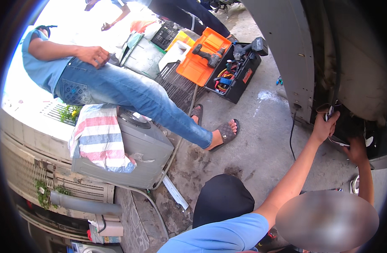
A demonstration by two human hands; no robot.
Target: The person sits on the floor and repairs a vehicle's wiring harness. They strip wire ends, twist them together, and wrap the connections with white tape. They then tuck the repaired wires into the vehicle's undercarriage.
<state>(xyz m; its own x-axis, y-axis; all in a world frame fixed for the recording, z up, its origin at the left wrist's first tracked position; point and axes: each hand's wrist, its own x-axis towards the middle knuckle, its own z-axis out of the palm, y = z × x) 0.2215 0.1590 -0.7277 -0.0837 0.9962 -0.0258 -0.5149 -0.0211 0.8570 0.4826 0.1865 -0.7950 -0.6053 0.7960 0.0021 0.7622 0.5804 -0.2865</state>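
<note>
My left hand (325, 125) reaches into the open lower part of a grey metal machine housing (282, 46). Its fingers are closed on some thin wires (328, 113), with a small white piece among them. Beside it, my right hand (357, 148) reaches deeper into the dark opening. Shadow hides most of its fingers, and a white wire (340, 143) runs close to its thumb. Above both hands bulges a large, rounded, dull grey body (360, 71) inside the housing. A black cable (292, 137) leaves the panel and hangs to the floor.
An open black toolbox (233, 90) with an orange lid holds tools; a cordless drill (208, 55) rests on the lid. A person in jeans (130, 90) stands by a grey washing machine (134, 156) under a striped cloth (101, 137). Another person (180, 10) is farther back. Blur covers an area between my arms.
</note>
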